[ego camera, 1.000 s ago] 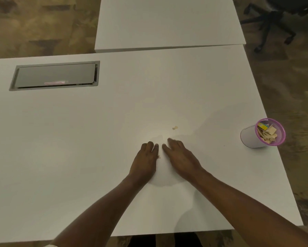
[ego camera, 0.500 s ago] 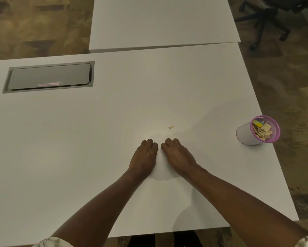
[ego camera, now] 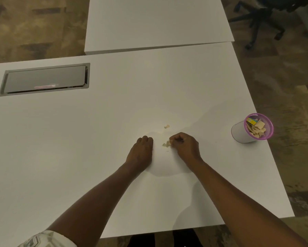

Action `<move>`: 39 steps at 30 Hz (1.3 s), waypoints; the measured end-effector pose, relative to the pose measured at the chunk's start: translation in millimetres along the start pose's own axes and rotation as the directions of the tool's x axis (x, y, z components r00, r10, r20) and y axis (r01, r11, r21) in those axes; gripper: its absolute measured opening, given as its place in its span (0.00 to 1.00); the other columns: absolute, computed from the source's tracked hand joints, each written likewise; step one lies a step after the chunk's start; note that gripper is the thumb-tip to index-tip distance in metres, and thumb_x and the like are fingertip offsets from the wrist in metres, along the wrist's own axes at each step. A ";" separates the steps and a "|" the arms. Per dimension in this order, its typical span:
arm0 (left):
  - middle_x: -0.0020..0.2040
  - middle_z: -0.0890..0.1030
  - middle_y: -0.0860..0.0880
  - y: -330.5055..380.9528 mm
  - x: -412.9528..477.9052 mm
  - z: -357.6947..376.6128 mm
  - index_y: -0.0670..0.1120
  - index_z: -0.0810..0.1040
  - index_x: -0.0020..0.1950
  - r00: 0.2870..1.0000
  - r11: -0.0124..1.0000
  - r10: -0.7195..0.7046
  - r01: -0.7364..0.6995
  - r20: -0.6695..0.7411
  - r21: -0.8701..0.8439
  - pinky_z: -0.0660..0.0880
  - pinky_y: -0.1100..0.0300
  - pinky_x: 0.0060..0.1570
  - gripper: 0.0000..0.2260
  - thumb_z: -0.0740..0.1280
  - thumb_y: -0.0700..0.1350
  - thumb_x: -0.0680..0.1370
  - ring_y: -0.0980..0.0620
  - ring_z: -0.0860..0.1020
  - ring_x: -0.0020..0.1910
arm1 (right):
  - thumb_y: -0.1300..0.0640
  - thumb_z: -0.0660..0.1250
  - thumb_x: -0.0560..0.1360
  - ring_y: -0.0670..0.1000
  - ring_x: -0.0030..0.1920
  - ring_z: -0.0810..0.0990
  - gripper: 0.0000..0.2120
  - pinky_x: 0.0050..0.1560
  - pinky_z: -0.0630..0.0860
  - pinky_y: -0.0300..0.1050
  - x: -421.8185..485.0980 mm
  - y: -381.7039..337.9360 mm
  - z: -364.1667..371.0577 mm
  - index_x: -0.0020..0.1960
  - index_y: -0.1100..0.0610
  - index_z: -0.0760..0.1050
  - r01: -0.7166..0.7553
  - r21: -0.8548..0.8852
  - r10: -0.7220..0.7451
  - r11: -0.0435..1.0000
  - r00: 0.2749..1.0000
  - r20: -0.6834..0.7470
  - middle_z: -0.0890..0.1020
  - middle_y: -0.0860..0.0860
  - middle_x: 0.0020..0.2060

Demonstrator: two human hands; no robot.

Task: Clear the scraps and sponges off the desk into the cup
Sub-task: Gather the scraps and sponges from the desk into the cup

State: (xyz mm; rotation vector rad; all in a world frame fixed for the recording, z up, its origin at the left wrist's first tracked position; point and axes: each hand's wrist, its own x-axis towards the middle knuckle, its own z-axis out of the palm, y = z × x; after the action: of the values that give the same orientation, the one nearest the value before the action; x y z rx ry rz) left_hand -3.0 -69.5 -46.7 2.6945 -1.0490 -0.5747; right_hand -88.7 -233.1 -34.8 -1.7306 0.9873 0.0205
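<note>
A white cup with a purple rim (ego camera: 242,132) stands near the desk's right edge, filled with tan scraps and a yellow sponge. My right hand (ego camera: 185,146) rests on the white desk (ego camera: 78,139) with its fingers curled around small tan scraps (ego camera: 166,144) that stick out at its fingertips. My left hand (ego camera: 140,153) lies knuckles up just left of them, fingers curled, nothing visible in it. One more small tan scrap (ego camera: 166,126) lies loose on the desk a little beyond my hands.
A grey cable hatch (ego camera: 44,80) is set into the desk at the far left. A second white desk (ego camera: 155,24) adjoins at the back. An office chair's base (ego camera: 261,20) stands on the floor at the far right.
My hands, side by side and flat before, have drawn apart. My right hand has curled into a fist around the scraps that now show between the hands.
</note>
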 end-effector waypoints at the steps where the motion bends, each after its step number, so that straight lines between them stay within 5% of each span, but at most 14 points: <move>1: 0.52 0.73 0.42 0.3 0.8 -0.1 0.41 0.70 0.52 1.000 0.999 -0.023 0.023 0.006 -0.029 0.66 0.54 0.43 0.06 0.56 0.34 0.78 0.42 0.72 0.51 | 0.60 0.72 0.72 0.41 0.43 0.83 0.04 0.47 0.75 0.33 -0.9 0.2 -4.3 0.43 0.52 0.84 -0.033 0.068 0.034 0.997 0.999 -0.005 0.85 0.44 0.39; 7: 0.41 0.74 0.48 9.6 10.4 -9.9 0.45 0.67 0.42 0.976 0.902 -0.216 0.201 0.003 -0.381 0.63 0.55 0.39 0.07 0.59 0.38 0.80 0.44 0.73 0.42 | 0.61 0.73 0.73 0.45 0.40 0.85 0.03 0.47 0.78 0.38 -3.9 -0.7 -31.6 0.46 0.55 0.84 -0.115 0.283 0.123 0.952 0.992 -0.010 0.86 0.48 0.40; 14: 0.47 0.82 0.56 61.7 30.0 -39.4 0.44 0.75 0.47 0.955 0.769 -0.294 0.257 0.033 -0.584 0.71 0.62 0.36 0.07 0.59 0.42 0.80 0.57 0.79 0.41 | 0.60 0.73 0.73 0.48 0.42 0.86 0.03 0.51 0.79 0.43 -5.2 -2.0 -74.7 0.44 0.53 0.84 -0.042 0.313 0.074 0.949 0.993 -0.090 0.86 0.49 0.41; 20: 0.45 0.83 0.49 150.7 60.3 -59.2 0.45 0.76 0.46 0.991 0.782 -0.129 0.086 -0.025 -0.617 0.71 0.59 0.39 0.04 0.63 0.44 0.78 0.49 0.78 0.43 | 0.64 0.71 0.74 0.48 0.43 0.84 0.08 0.46 0.76 0.38 -6.5 -0.3 -142.6 0.45 0.51 0.83 0.094 0.278 -0.017 0.956 0.963 -0.267 0.86 0.48 0.40; 26: 0.41 0.81 0.45 249.3 86.1 -57.0 0.46 0.72 0.40 0.993 0.786 0.089 -0.121 -0.083 -0.606 0.66 0.58 0.37 0.06 0.62 0.38 0.75 0.45 0.76 0.40 | 0.61 0.71 0.73 0.43 0.41 0.82 0.05 0.43 0.74 0.30 -5.2 17.3 -212.4 0.45 0.53 0.82 0.101 0.053 -0.059 0.993 0.852 -0.520 0.85 0.49 0.43; 32: 0.47 0.82 0.40 301.0 108.8 -37.3 0.43 0.75 0.44 0.995 0.831 0.081 -0.097 -0.053 -0.547 0.73 0.52 0.42 0.05 0.61 0.40 0.78 0.40 0.78 0.46 | 0.63 0.69 0.74 0.51 0.44 0.83 0.06 0.47 0.80 0.44 6.8 30.0 -239.1 0.48 0.56 0.83 0.070 -0.124 -0.125 0.990 0.847 -0.517 0.85 0.52 0.44; 39: 0.45 0.84 0.42 306.6 118.7 -28.8 0.41 0.82 0.46 0.995 0.869 0.091 -0.103 -0.048 -0.484 0.79 0.50 0.44 0.09 0.63 0.39 0.78 0.42 0.80 0.45 | 0.64 0.65 0.77 0.51 0.45 0.83 0.11 0.45 0.75 0.37 10.1 32.0 -248.8 0.55 0.58 0.83 0.071 -0.202 -0.162 0.977 0.861 -0.482 0.85 0.53 0.48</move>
State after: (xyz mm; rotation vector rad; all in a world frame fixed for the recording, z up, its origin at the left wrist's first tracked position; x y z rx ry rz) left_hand -97.0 -373.3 41.6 2.1896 -0.8823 -0.6804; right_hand -211.1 -440.0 37.2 -2.0099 1.2792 -0.4525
